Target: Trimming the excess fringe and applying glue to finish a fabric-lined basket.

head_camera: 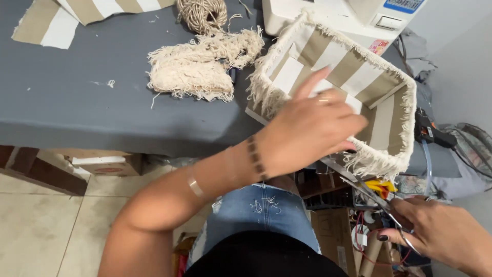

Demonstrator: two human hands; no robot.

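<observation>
left hand (307, 128): lies flat on the near wall of the striped box (379, 87), fingers spread and pressing rather than gripping, probably to keep it from sliding.
right hand (441, 236): fingers curled through the handles of the scissors (379, 197), holding them closed-ish; can't tell exactly how far the blades are parted.
box spot: overhangs the near edge of the grey table (77, 102), fringe trim up.
scissor tips: angled up at the fringed rim (374, 161), just under the left fingertips.
nearby: loose fringe pile (200, 66), twine ball (202, 13).
</observation>
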